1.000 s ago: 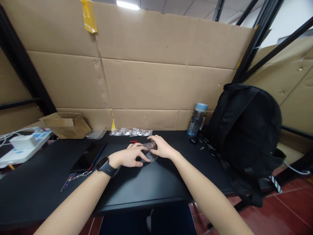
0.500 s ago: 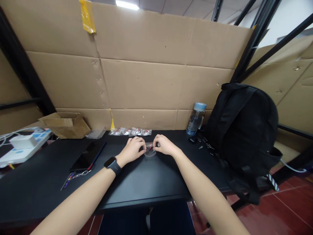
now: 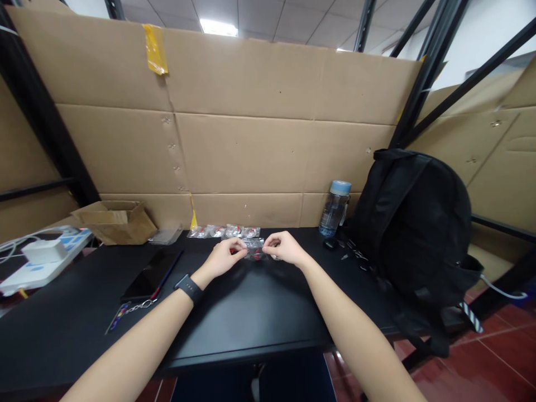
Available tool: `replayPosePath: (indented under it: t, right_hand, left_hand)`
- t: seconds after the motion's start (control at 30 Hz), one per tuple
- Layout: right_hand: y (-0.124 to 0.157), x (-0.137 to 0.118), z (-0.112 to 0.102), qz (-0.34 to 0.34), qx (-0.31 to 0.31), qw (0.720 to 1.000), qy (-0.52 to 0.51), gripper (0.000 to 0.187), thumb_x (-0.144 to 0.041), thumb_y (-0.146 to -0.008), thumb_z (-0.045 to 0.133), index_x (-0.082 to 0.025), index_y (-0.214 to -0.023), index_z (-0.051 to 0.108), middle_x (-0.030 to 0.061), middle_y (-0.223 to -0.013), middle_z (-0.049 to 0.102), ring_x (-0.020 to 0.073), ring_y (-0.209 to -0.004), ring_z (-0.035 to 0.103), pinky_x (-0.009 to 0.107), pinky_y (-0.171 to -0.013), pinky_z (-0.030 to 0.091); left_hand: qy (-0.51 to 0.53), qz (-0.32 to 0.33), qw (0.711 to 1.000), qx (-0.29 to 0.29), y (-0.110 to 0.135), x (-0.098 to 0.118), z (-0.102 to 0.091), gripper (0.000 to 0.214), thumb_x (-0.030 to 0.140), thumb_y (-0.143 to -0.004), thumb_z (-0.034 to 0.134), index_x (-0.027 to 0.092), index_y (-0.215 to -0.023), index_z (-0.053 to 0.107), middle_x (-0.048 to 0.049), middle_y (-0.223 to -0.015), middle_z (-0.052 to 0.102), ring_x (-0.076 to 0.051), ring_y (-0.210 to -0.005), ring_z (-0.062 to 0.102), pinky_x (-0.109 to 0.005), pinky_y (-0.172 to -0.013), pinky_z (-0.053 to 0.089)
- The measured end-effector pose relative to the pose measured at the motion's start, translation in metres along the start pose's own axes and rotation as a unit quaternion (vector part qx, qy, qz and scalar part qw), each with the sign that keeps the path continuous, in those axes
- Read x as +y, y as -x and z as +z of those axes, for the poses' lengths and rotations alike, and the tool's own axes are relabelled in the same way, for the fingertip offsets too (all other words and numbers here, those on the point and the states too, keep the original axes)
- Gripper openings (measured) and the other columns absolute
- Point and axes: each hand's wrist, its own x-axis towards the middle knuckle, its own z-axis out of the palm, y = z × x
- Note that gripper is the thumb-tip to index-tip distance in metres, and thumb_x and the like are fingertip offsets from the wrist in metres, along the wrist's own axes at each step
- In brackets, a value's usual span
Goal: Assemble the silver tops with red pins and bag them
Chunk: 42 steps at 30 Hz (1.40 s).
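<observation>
Between my two hands is a small clear plastic bag (image 3: 254,250) with something red inside, too small to make out. My left hand (image 3: 226,255), with a dark watch (image 3: 190,288) on its wrist, pinches the bag's left edge. Fingers of my right hand (image 3: 285,248) close on its right edge. Just beyond, a row of several similar clear packets (image 3: 226,231) with red marks lies along the back of the black table (image 3: 243,318).
On the left are a phone (image 3: 151,274), a keychain (image 3: 130,310), an open paper bag (image 3: 115,222), flat plastic bags (image 3: 166,235) and a white power strip (image 3: 46,262). To the right stand a water bottle (image 3: 335,209) and a black backpack (image 3: 419,240). Cardboard (image 3: 238,151) walls the back.
The bag between my hands has been raised and tilted, so its face now shows more. Both hands stay at its edges. My view has tipped slightly upward.
</observation>
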Motion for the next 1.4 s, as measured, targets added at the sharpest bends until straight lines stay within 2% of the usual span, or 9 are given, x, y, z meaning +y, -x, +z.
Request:
replayPosePath:
  t: [0.17,0.33,0.5,0.63,0.73,0.93,1.13,1.3,1.4]
  right_hand:
    - [-0.001,0.004,0.0,0.022,0.023,0.997,-0.077,0.032,-0.03,-0.065,0.081,-0.018,-0.087,0.061,0.0008,-0.067,0.071,0.011,-0.049,0.057,0.019,-0.045,0.041]
    - [-0.001,0.007,-0.005,0.054,0.034,0.991,-0.121,0.042,-0.025,-0.062,0.081,-0.022,-0.093,0.053,-0.0018,-0.064,0.071,0.0127,-0.046,0.056,0.02,-0.043,0.042]
    - [0.0,0.007,-0.009,0.069,-0.013,0.998,-0.003,0.018,-0.018,-0.066,0.075,-0.017,-0.084,0.073,0.0014,-0.064,0.071,0.0134,-0.055,0.061,0.021,-0.052,0.044]
    - [0.004,-0.003,-0.007,0.091,-0.052,0.986,0.132,0.029,-0.012,-0.066,0.073,-0.019,-0.093,0.081,0.0012,-0.071,0.074,0.015,-0.065,0.065,0.023,-0.062,0.046]
    - [0.009,-0.01,-0.003,0.088,-0.06,0.967,0.23,0.031,-0.011,-0.069,0.069,-0.021,-0.095,0.082,0.001,-0.07,0.073,0.0154,-0.066,0.065,0.023,-0.062,0.044]
    - [0.017,-0.019,0.002,0.031,-0.074,0.924,0.375,0.036,-0.014,-0.068,0.073,-0.027,-0.101,0.081,0.0057,-0.094,0.072,0.0217,-0.089,0.063,0.027,-0.075,0.047]
    - [0.017,-0.025,0.009,-0.024,-0.072,0.9,0.429,0.015,-0.021,-0.08,0.072,-0.023,-0.095,0.078,0.0074,-0.105,0.071,0.0251,-0.103,0.057,0.034,-0.089,0.044]
    - [0.014,-0.021,0.006,-0.022,-0.051,0.898,0.437,0.021,-0.021,-0.093,0.057,-0.023,-0.094,0.077,0.0086,-0.106,0.071,0.0245,-0.099,0.058,0.034,-0.084,0.042]
    - [0.014,-0.017,0.003,-0.032,-0.053,0.909,0.413,0.023,-0.016,-0.09,0.056,-0.024,-0.096,0.076,0.0067,-0.11,0.07,0.0232,-0.1,0.057,0.033,-0.087,0.041]
  left_hand:
    - [0.016,-0.023,0.999,0.028,0.0,-0.003,0.002,0.042,0.045,-0.081,0.069,0.023,-0.115,0.058,-0.0026,-0.088,0.077,-0.022,-0.085,0.071,-0.034,-0.085,0.051]
    - [0.006,-0.054,0.998,0.039,0.0,-0.001,0.003,0.048,0.047,-0.079,0.071,0.025,-0.119,0.055,0.0001,-0.081,0.077,-0.02,-0.076,0.071,-0.033,-0.083,0.049]
    - [-0.05,-0.056,0.997,0.018,0.004,0.01,0.004,0.038,0.043,-0.084,0.066,0.028,-0.118,0.057,0.0037,-0.079,0.077,-0.019,-0.079,0.071,-0.032,-0.085,0.045]
    - [-0.126,-0.026,0.991,-0.036,0.009,0.025,0.007,0.023,0.032,-0.087,0.062,0.033,-0.109,0.068,0.005,-0.082,0.077,-0.019,-0.084,0.07,-0.034,-0.09,0.039]
    - [-0.167,-0.012,0.984,-0.067,0.011,0.032,0.012,0.027,0.027,-0.088,0.058,0.034,-0.109,0.073,0.002,-0.085,0.078,-0.021,-0.089,0.069,-0.035,-0.09,0.036]
    - [-0.226,0.022,0.972,-0.066,0.016,0.033,0.017,0.025,0.042,-0.092,0.055,0.037,-0.101,0.078,-0.0038,-0.093,0.073,-0.027,-0.101,0.06,-0.041,-0.09,0.032]
    - [-0.232,0.067,0.969,-0.054,0.018,0.032,0.016,0.028,0.05,-0.08,0.071,0.029,-0.097,0.074,-0.0058,-0.112,0.069,-0.03,-0.115,0.053,-0.043,-0.095,0.028]
    - [-0.222,0.053,0.972,-0.056,0.017,0.031,0.02,0.017,0.038,-0.085,0.066,0.027,-0.098,0.07,-0.0042,-0.1,0.074,-0.026,-0.104,0.059,-0.043,-0.092,0.027]
    - [-0.223,0.059,0.972,-0.051,0.016,0.032,0.02,0.014,0.037,-0.09,0.06,0.028,-0.097,0.069,-0.0024,-0.097,0.074,-0.023,-0.1,0.06,-0.042,-0.09,0.025]
